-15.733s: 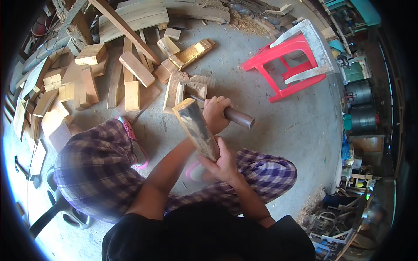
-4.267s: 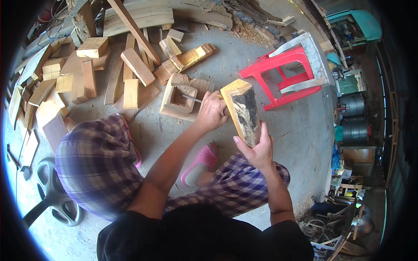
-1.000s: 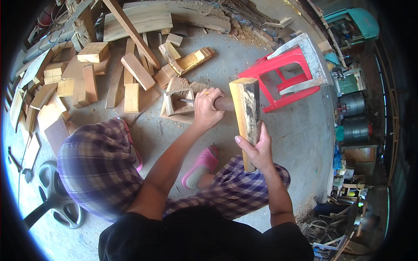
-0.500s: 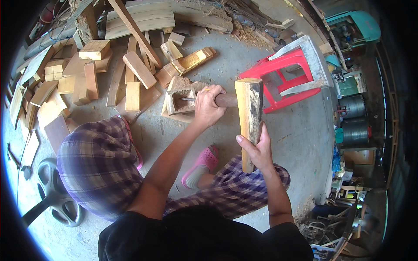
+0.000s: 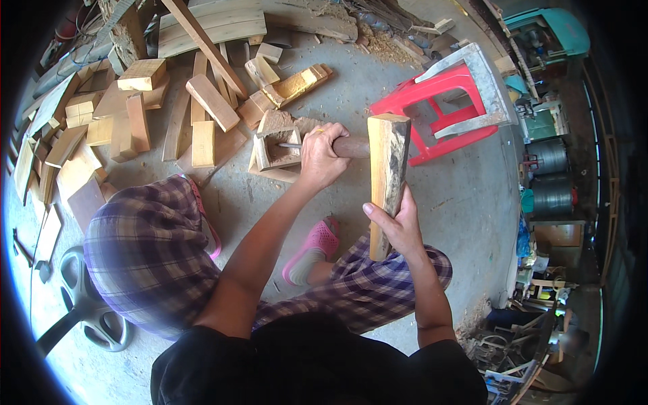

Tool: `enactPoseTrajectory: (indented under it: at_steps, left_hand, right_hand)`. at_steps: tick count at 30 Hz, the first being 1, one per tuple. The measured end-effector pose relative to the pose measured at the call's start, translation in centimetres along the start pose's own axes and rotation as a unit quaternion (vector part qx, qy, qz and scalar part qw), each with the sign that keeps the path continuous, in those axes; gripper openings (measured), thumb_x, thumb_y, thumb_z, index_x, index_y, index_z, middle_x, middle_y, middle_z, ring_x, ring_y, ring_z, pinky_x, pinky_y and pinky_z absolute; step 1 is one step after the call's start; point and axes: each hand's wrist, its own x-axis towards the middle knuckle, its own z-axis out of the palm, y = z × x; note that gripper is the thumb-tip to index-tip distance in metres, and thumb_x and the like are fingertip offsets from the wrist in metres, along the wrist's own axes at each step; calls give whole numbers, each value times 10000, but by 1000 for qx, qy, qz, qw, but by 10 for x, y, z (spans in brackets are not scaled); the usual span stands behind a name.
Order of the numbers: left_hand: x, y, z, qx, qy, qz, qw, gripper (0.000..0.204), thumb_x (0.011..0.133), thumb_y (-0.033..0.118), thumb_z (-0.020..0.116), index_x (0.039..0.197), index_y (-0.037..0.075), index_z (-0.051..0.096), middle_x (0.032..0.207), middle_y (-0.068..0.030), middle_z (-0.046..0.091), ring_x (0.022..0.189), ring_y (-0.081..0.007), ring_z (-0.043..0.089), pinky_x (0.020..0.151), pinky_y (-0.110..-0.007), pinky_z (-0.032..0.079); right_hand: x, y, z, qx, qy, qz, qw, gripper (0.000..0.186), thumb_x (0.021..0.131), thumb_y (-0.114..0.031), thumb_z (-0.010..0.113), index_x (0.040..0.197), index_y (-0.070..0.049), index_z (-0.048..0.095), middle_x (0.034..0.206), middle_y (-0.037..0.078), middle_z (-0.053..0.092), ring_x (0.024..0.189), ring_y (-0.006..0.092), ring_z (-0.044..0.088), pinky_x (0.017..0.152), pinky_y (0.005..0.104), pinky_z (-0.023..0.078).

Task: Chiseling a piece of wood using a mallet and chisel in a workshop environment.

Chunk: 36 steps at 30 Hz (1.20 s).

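My left hand (image 5: 324, 156) is wrapped round the brown wooden handle of a chisel (image 5: 352, 147), held about level. Its thin metal blade points left into the hollow of a wooden block (image 5: 262, 150) on the floor; where the tip rests inside is hard to see. My right hand (image 5: 399, 223) grips the lower part of a thick wooden club (image 5: 389, 162), pale yellow on one side with dark bark-like streaks on the other. The club stands nearly upright, its upper part at the butt of the chisel handle. Whether the two touch, I cannot tell.
Cut wood blocks (image 5: 138, 125) and boards lie heaped at the left. A red plastic stool (image 5: 432, 115) lies on its side at the right. Near the left rim is a grey star-shaped base (image 5: 94, 297). My pink shoe (image 5: 317, 244) is below the block.
The whole view has shifted slightly. Both hands keep their holds, and the club has turned a little and stays beside the chisel handle's end.
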Motion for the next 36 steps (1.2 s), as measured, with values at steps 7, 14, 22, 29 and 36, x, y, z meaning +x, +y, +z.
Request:
enactPoseTrajectory:
  at_steps: [7,14,22,29,36]
  left_hand:
    - [-1,0,1,9,7,3,1000,213,665,118,738,829,81,607,799,-93,625,836,-322,602,761,-411,448]
    - [-5,-5,5,18,-3,18,1000,226,653,116,734,842,92,613,812,-82,619,852,-313,593,761,-406,426]
    - [-17,-5,12,85,-49,34,995,255,621,109,721,857,119,623,827,-61,608,846,-298,582,747,-408,403]
    - [-18,-3,11,84,-45,38,995,252,619,105,719,853,119,628,811,-60,603,848,-298,583,743,-405,403]
    - [-3,1,0,16,21,21,999,227,635,74,718,836,80,613,803,-88,629,832,-330,597,742,-419,439]
  right_hand:
    - [-1,-2,1,9,-12,7,1000,559,839,-158,763,1270,25,459,1076,81,581,970,133,564,859,301,474]
    - [-1,-2,0,12,-12,32,999,583,833,-165,765,1280,30,446,1097,92,572,991,138,561,867,306,473]
    - [-2,-1,1,0,-6,-9,1000,554,824,-164,769,1248,23,465,1065,85,583,963,140,571,842,311,485]
    - [-9,-5,0,-39,-3,-36,999,560,803,-155,779,1236,18,469,1064,83,587,948,136,577,828,302,485]
    - [-2,-10,1,-34,1,1,999,461,827,-160,772,1152,3,489,1023,78,599,923,123,576,814,291,488]
